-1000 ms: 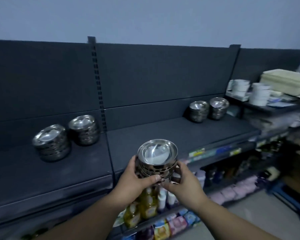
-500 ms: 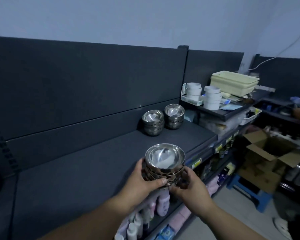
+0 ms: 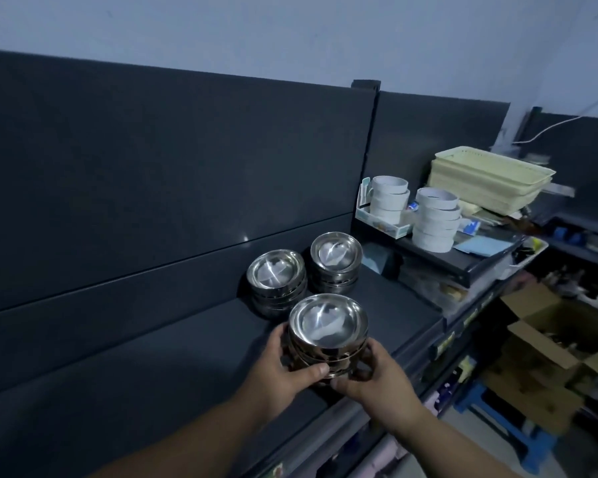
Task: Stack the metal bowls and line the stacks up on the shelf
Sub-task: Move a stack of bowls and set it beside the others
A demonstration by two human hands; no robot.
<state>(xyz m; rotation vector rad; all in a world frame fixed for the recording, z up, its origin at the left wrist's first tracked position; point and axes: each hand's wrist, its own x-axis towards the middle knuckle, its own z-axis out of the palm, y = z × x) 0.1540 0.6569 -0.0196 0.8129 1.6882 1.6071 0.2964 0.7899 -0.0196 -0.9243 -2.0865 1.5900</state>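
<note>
I hold a stack of shiny metal bowls (image 3: 327,326) between both hands, above the dark shelf (image 3: 152,374) near its front edge. My left hand (image 3: 283,370) grips the stack's left side with the thumb across its front. My right hand (image 3: 377,377) grips the right side from below. Two more bowl stacks stand at the back of the shelf against the dark panel: the left stack (image 3: 277,276) and the right stack (image 3: 335,258), side by side just beyond the held one.
To the right a higher shelf carries stacked white tape rolls (image 3: 434,219), a small box (image 3: 384,225) and cream plastic trays (image 3: 491,177). Open cardboard boxes (image 3: 553,339) and a blue stool (image 3: 532,439) sit on the floor at right.
The view has swung right and closer to the shelf. The held stack has moved forward over the shelf, toward the two stacks at the back. Both hands keep their grip.
</note>
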